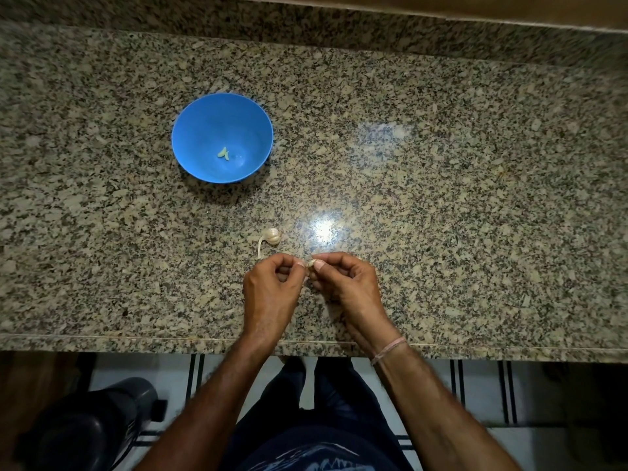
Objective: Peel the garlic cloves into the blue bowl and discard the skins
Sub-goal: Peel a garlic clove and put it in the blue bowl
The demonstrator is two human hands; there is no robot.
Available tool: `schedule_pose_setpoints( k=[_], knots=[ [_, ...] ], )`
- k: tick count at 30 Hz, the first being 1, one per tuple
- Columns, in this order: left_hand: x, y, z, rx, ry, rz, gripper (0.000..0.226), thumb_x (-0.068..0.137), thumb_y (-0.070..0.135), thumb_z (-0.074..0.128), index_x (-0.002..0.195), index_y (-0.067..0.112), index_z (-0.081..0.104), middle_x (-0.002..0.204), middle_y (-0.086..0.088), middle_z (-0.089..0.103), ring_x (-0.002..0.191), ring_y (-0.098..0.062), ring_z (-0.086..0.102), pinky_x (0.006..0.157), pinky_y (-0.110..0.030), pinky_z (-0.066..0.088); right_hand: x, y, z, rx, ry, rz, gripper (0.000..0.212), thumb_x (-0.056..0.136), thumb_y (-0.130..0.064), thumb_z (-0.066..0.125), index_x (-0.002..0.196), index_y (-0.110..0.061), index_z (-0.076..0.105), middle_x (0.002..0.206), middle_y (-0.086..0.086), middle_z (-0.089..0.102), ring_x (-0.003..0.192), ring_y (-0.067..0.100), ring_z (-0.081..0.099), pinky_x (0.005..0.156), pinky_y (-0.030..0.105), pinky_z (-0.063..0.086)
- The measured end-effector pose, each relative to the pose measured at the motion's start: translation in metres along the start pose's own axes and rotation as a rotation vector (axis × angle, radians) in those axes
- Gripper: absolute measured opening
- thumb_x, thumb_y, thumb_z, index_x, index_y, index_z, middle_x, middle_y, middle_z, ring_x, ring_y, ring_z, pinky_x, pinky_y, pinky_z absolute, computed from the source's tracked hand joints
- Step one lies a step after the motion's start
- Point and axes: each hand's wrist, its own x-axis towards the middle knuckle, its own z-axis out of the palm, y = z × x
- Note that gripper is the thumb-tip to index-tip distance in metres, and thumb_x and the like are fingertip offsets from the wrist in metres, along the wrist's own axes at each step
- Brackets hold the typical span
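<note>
Head view: a garlic clove [310, 263] is pinched between left hand [272, 294] and right hand [346, 287], lower centre; it could be dropped short of the blue bowl [190, 130], upper left.

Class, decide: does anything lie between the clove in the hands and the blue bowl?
Only the garlic bulb lies near that line, just beyond the left hand. The clove, which the right hand pinches too, could probably pass over it to the blue bowl.
</note>
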Motion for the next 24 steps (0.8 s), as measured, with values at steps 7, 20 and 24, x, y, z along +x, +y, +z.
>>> schedule_pose_setpoints(
  k=[7, 20, 24],
  knots=[
    [-0.003, 0.000, -0.001, -0.099, -0.050, 0.027, 0.009, 0.094, 0.029, 0.076, 0.100, 0.022, 0.076, 0.086, 0.008, 0.076, 0.078, -0.001, 0.071, 0.067, -0.014, 0.057, 0.001, -0.001, 0.000, 0.115, 0.021, 0.069, 0.017, 0.093, 0.002, 0.072, 0.109, 0.003, 0.068, 0.102, 0.022, 0.075, 0.088, 0.023, 0.072, 0.078, 0.024, 0.062],
    [-0.005, 0.001, 0.007, -0.180, -0.021, -0.025, 0.005, 0.096, 0.022, 0.073, 0.099, 0.019, 0.074, 0.085, 0.004, 0.074, 0.075, -0.003, 0.069, 0.065, -0.016, 0.055, 0.001, 0.003, 0.008, 0.080, 0.090, 0.040, 0.012, 0.092, 0.003, 0.073, 0.103, 0.001, 0.071, 0.103, 0.020, 0.075, 0.096, 0.028, 0.074, 0.092, 0.039, 0.061],
    [-0.003, 0.003, 0.010, -0.187, -0.033, -0.042, 0.007, 0.096, 0.025, 0.073, 0.096, 0.017, 0.073, 0.082, 0.001, 0.076, 0.074, -0.007, 0.072, 0.066, -0.019, 0.058, 0.001, 0.003, 0.013, 0.073, 0.098, 0.055, 0.013, 0.093, -0.002, 0.074, 0.106, 0.001, 0.071, 0.108, 0.024, 0.074, 0.097, 0.032, 0.073, 0.094, 0.042, 0.060]
  ],
)
